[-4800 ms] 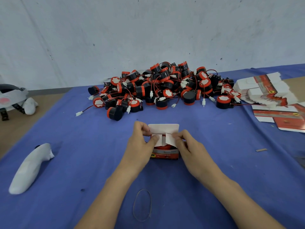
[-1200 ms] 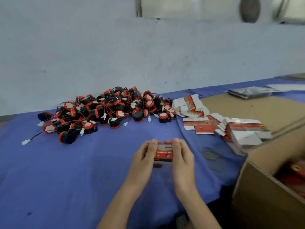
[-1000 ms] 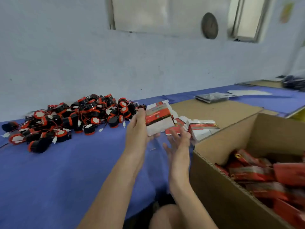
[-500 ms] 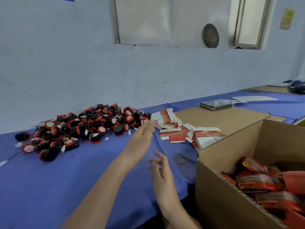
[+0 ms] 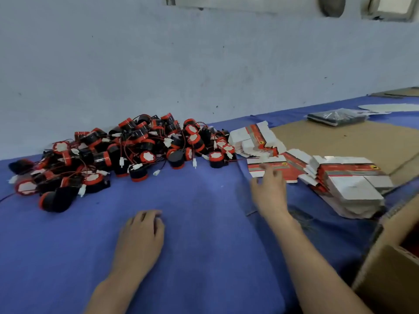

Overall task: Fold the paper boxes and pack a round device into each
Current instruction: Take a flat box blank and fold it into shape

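Left hand (image 5: 140, 234) empty, fingers loosely curled, resting on cloth (image 5: 204, 234). Right hand (image 5: 268, 189) empty, fingers spread at edge of flat boxes (image 5: 292, 165); contact blurred. Devices (image 5: 127, 150) heaped just left of boxes.

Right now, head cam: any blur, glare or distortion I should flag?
Head view: right hand smeared at the fingers over the flat box blanks; left hand and device pile fairly sharp; light soft and even, no glare, only faint shadows on the blue cloth; wide-angle bow along the wall base; carton cropped at lower right.
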### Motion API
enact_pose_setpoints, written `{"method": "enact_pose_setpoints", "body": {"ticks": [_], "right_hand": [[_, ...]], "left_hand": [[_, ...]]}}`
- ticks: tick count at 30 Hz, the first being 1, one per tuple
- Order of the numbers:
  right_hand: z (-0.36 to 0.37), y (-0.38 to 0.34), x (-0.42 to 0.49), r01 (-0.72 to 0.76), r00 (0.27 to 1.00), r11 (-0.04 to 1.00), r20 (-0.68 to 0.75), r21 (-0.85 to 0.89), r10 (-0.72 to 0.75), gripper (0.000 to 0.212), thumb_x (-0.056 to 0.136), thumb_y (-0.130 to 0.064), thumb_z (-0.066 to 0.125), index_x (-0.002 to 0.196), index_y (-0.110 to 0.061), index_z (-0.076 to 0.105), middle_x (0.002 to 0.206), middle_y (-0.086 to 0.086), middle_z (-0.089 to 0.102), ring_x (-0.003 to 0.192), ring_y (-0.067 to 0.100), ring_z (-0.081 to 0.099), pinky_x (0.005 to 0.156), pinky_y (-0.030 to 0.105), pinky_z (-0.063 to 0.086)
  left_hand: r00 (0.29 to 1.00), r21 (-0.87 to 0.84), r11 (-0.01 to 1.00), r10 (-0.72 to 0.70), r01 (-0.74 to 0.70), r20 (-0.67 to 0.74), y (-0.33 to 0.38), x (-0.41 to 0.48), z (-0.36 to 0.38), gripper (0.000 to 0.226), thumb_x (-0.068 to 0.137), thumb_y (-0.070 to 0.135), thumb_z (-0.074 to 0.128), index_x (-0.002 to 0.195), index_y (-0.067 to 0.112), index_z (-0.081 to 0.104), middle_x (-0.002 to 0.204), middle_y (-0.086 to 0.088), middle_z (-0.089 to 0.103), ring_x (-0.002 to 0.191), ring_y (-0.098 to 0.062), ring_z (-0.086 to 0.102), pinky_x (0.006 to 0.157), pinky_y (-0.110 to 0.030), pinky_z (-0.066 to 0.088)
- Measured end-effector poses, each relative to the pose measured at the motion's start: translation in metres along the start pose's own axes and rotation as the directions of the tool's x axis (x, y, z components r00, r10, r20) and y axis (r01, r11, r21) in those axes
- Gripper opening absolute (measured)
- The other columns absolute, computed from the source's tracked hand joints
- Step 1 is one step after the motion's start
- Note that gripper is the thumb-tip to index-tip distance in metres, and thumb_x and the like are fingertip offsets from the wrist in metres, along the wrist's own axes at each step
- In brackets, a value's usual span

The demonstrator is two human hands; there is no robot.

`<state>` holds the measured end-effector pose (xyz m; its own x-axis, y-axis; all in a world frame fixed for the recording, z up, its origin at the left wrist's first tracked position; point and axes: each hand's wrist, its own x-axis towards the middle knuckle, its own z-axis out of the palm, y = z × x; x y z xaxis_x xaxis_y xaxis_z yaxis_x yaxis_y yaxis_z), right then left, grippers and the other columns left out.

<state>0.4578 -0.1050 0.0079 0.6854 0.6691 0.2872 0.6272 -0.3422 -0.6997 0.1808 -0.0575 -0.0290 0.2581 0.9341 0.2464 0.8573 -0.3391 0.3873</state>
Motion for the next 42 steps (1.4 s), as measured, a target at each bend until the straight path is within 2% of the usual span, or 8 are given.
{"method": "enact_pose_setpoints", "body": {"ticks": [8, 13, 22, 28, 31, 34, 38, 42], "right_hand": [[0.017, 0.047, 0.046, -0.147, 0.986, 0.948, 0.038, -0.283, 0.164, 0.058, 0.102, -0.034, 0.053, 0.149, -0.007, 0.032, 0.161, 0.032, 0.010, 0.150, 0.046, 0.010, 0.120, 0.053, 0.016], [0.015, 0.047, 0.052, -0.211, 0.977, 0.923, -0.043, -0.322, 0.208, 0.057, 0.099, -0.041, 0.057, 0.139, -0.003, 0.040, 0.146, 0.035, 0.035, 0.135, 0.047, 0.034, 0.112, 0.049, 0.027], [0.017, 0.043, 0.051, -0.290, 0.957, 0.927, -0.093, -0.239, 0.276, 0.042, 0.098, -0.032, 0.057, 0.127, -0.002, 0.055, 0.145, 0.035, 0.037, 0.136, 0.046, 0.031, 0.113, 0.046, 0.024], [0.017, 0.045, 0.054, -0.329, 0.943, 0.909, -0.137, -0.256, 0.302, 0.055, 0.100, -0.035, 0.057, 0.141, -0.002, 0.041, 0.147, 0.035, 0.036, 0.136, 0.048, 0.033, 0.113, 0.048, 0.025], [0.017, 0.044, 0.056, -0.337, 0.934, 0.929, -0.181, -0.152, 0.309, 0.038, 0.100, -0.023, 0.054, 0.133, -0.006, 0.049, 0.144, 0.033, 0.040, 0.133, 0.048, 0.036, 0.111, 0.049, 0.029], [0.012, 0.039, 0.056, -0.306, 0.927, 0.941, -0.182, 0.145, 0.329, 0.028, 0.098, -0.011, 0.049, 0.125, -0.010, 0.054, 0.137, 0.026, 0.051, 0.122, 0.043, 0.049, 0.101, 0.047, 0.040], [0.002, 0.019, 0.039, -0.273, 0.899, 0.777, -0.137, 0.567, 0.417, 0.027, 0.094, -0.005, 0.041, 0.112, -0.023, 0.049, 0.132, 0.018, 0.053, 0.105, 0.031, 0.054, 0.089, 0.038, 0.045], [-0.015, -0.008, -0.001, -0.176, 0.937, 0.605, -0.056, 0.776, 0.344, 0.044, 0.088, 0.007, 0.040, 0.112, -0.029, 0.049, 0.111, 0.008, 0.067, 0.094, 0.025, 0.064, 0.078, 0.036, 0.051]], "left_hand": [[0.999, 0.025, 1.000, -0.014, 0.015, -0.039, 0.001, 0.004, 0.006, 0.023, 0.100, 0.026, 0.047, 0.119, 0.026, 0.059, 0.127, 0.005, 0.053, 0.114, -0.020, 0.047, 0.099, -0.036, 0.041], [0.999, 0.013, 1.000, -0.007, 0.008, -0.034, 0.003, 0.002, 0.004, 0.024, 0.101, 0.027, 0.045, 0.120, 0.026, 0.059, 0.128, 0.006, 0.051, 0.113, -0.018, 0.047, 0.100, -0.033, 0.038], [1.000, -0.051, 0.999, 0.002, -0.003, -0.017, -0.002, -0.001, 0.001, 0.026, 0.103, 0.028, 0.042, 0.125, 0.028, 0.057, 0.131, 0.011, 0.049, 0.117, -0.013, 0.046, 0.101, -0.031, 0.040], [0.999, -0.057, 0.998, 0.011, -0.013, -0.033, -0.003, 0.000, 0.003, 0.024, 0.103, 0.029, 0.041, 0.122, 0.030, 0.056, 0.129, 0.013, 0.047, 0.113, -0.010, 0.044, 0.101, -0.030, 0.038], [0.998, -0.058, 0.998, 0.020, -0.024, -0.056, -0.005, 0.000, 0.005, 0.023, 0.103, 0.029, 0.042, 0.121, 0.030, 0.057, 0.128, 0.014, 0.049, 0.111, -0.010, 0.045, 0.099, -0.029, 0.039], [0.997, -0.057, 0.998, 0.034, -0.039, -0.075, -0.005, 0.000, 0.005, 0.024, 0.102, 0.027, 0.043, 0.119, 0.029, 0.059, 0.127, 0.013, 0.051, 0.110, -0.011, 0.047, 0.098, -0.029, 0.039], [0.997, -0.113, 0.993, 0.015, -0.024, -0.076, -0.005, -0.001, 0.005, 0.025, 0.102, 0.025, 0.044, 0.122, 0.026, 0.059, 0.127, 0.011, 0.054, 0.113, -0.013, 0.048, 0.100, -0.032, 0.040], [0.977, -0.515, 0.857, -0.131, 0.025, -0.170, 0.004, -0.004, -0.006, 0.019, 0.103, 0.030, 0.047, 0.117, 0.034, 0.059, 0.120, 0.019, 0.058, 0.110, -0.001, 0.054, 0.095, -0.031, 0.045]]}}
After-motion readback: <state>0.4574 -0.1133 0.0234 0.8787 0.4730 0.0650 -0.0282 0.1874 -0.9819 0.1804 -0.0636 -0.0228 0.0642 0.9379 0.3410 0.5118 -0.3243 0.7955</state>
